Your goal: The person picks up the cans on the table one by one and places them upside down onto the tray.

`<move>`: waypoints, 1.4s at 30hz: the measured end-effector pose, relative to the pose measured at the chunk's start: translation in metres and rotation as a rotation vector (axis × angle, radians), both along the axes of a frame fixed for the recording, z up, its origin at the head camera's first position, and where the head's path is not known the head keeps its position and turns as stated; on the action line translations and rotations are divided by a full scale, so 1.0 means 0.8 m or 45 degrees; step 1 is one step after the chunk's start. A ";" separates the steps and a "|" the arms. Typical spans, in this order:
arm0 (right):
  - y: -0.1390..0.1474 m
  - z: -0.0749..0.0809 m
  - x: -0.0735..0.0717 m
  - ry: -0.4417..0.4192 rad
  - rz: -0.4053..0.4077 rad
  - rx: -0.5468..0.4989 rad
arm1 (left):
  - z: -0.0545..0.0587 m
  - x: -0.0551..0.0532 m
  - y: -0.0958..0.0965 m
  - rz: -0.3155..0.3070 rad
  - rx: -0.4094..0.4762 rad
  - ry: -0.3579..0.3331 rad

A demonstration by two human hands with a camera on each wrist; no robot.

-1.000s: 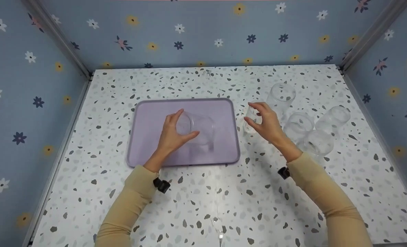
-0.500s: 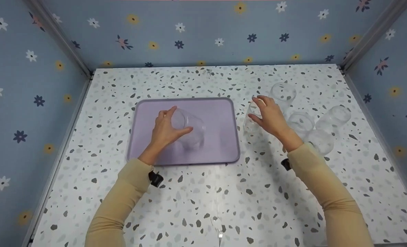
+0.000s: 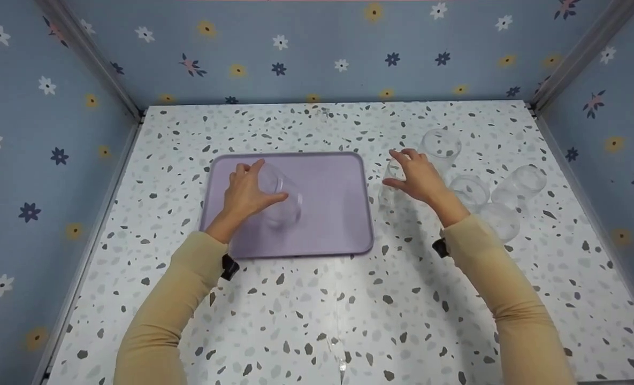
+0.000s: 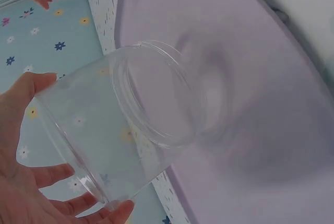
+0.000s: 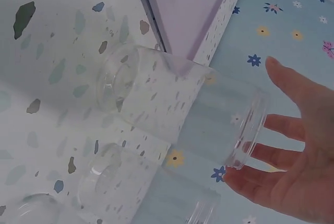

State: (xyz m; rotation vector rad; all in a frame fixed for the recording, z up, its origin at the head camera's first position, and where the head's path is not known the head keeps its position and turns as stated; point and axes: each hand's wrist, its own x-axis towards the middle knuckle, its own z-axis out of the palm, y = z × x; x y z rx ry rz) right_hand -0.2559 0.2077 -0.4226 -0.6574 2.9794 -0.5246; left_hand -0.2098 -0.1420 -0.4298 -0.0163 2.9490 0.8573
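Note:
My left hand (image 3: pixel 244 193) holds a clear jar (image 4: pixel 99 125) by its upper end, thumb on one side and fingers on the other. This jar is over the left half of the purple tray (image 3: pixel 333 214); whether its base touches the tray cannot be made out. Right of the tray, my right hand (image 3: pixel 419 176) is around the top of another clear jar (image 5: pixel 177 104), which stands on the table. In the right wrist view the thumb is apart from its rim, and the fingertips are close to the rim's far side.
Several more clear jars stand to the right: one behind the right hand (image 3: pixel 441 144), others beside the right forearm, including one at the far right (image 3: pixel 528 179). Flower-patterned panels (image 3: pixel 317 53) wall the speckled table (image 3: pixel 295 321) at the back and sides.
My left hand has carried its jar leftward over the tray. The right hand has shifted slightly up and right, staying at the jar beside the tray.

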 end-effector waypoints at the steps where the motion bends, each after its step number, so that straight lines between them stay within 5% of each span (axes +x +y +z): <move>1: -0.001 0.001 -0.001 -0.007 -0.006 0.002 | 0.002 -0.002 -0.001 -0.001 -0.015 -0.004; 22: -0.013 0.005 -0.009 -0.019 -0.101 0.119 | 0.024 -0.035 -0.031 0.030 -0.187 -0.097; 42: -0.014 0.010 -0.014 -0.025 -0.090 0.126 | 0.032 -0.067 -0.057 0.139 -0.142 -0.250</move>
